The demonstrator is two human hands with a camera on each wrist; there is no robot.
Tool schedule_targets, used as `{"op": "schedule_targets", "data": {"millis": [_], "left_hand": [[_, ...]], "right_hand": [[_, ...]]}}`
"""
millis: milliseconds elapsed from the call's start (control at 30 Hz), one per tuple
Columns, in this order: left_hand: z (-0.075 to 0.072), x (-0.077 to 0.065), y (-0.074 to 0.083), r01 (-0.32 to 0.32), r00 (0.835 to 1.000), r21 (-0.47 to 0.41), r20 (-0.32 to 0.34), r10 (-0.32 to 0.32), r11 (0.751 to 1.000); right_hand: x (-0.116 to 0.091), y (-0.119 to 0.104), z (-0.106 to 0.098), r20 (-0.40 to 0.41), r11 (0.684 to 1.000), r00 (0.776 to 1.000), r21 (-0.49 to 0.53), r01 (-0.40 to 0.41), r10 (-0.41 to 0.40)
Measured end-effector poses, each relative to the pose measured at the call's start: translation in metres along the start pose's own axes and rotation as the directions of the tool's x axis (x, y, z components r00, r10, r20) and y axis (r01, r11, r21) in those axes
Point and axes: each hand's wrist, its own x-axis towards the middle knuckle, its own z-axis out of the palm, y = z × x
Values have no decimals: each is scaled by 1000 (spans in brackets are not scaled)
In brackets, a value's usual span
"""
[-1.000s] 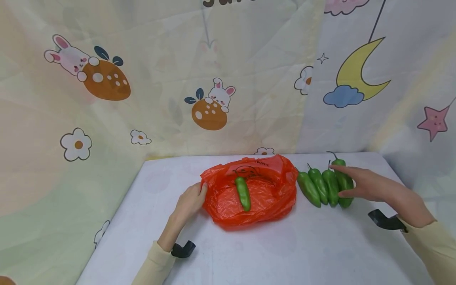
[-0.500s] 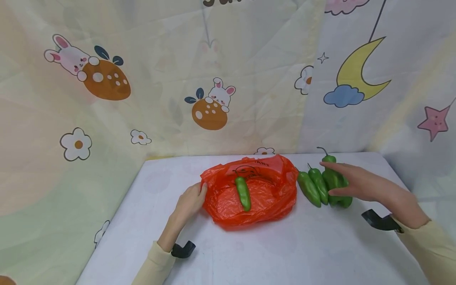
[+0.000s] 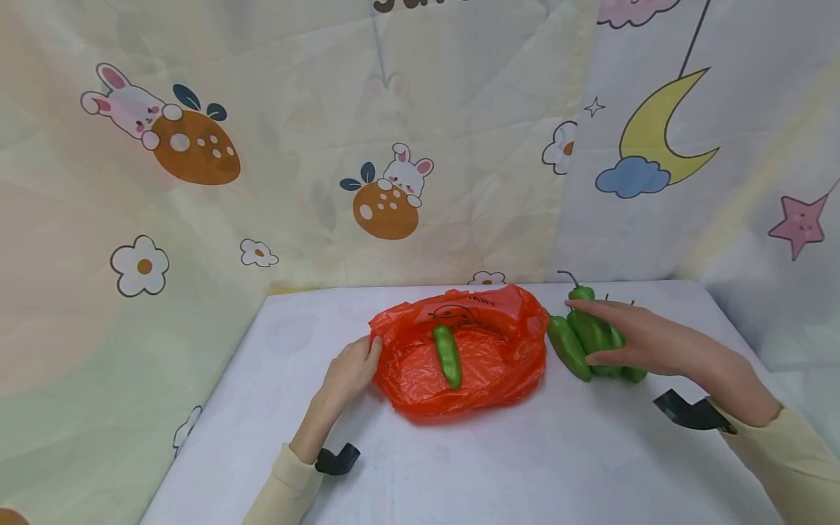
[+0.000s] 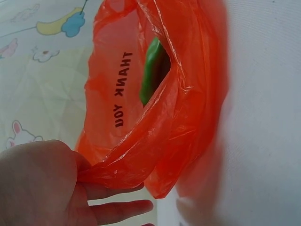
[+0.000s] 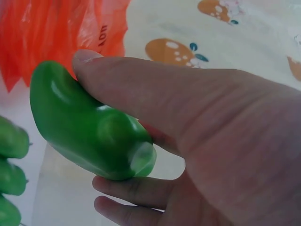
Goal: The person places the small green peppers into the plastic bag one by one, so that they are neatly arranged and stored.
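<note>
In the head view, an orange-red plastic bag (image 3: 482,364) lies spread with its mouth gaping, and one green chili pepper (image 3: 448,357) is inside it. My left hand (image 3: 351,368) pinches the bag's left rim between thumb and fingers. The left wrist view shows the rim folded in that grip, with "THANK YOU" print on the inner wall. My right hand (image 3: 646,341) grips another green chili pepper (image 5: 89,122), thumb along one side and fingers on the other. This pepper is raised over the remaining peppers (image 3: 567,348) right of the bag, partly hiding them.
A white table (image 3: 512,474) carries everything. Behind it hangs a pale cloth (image 3: 295,189) printed with bunnies, flowers and a moon. Each wrist wears a black strap (image 3: 337,459).
My right hand has lifted the rightmost chili pepper from the row and carried it left toward the bag. My left hand and the bag stay put.
</note>
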Motion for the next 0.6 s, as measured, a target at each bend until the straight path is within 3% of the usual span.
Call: {"op": "schedule_targets", "data": {"millis": [600], "left_hand": [[0, 2, -2, 19, 1000, 11, 7, -19, 1000]], "right_hand": [[16, -48, 5, -12, 1000, 1000, -1, 10, -10]]}}
